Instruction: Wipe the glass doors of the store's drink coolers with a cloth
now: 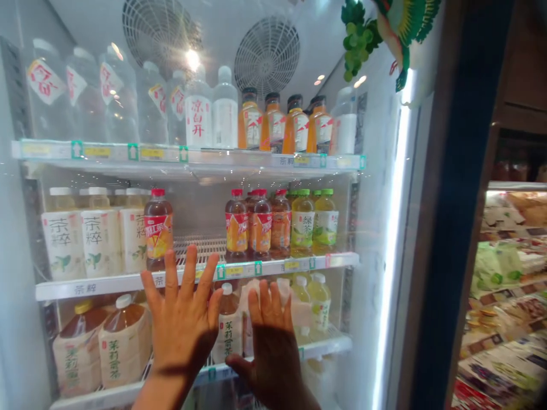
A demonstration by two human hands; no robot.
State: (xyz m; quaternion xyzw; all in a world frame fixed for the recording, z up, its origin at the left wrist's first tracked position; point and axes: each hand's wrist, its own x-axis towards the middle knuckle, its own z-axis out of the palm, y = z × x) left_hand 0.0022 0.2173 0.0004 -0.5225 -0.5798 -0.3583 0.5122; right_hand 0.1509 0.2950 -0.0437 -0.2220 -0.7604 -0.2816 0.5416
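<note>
My left hand (182,316) lies flat with fingers spread against the glass door of a drinks fridge (376,239), level with the middle shelf edge. Beside it, my right hand (273,341) also presses flat on the glass, fingers stretched upward, in front of the lower shelf. Neither hand holds anything. Behind the glass near my left fingertips stands a red-capped iced tea bottle (158,228). A jasmine tea bottle (228,330) shows between my two hands.
Top shelf holds water bottles (199,111) and orange drink bottles (273,122). Middle shelf has pale tea bottles (81,233), red-capped teas (254,222) and green-capped teas (314,219). A dark door frame (453,228) stands right, with snack shelves (508,296) beyond.
</note>
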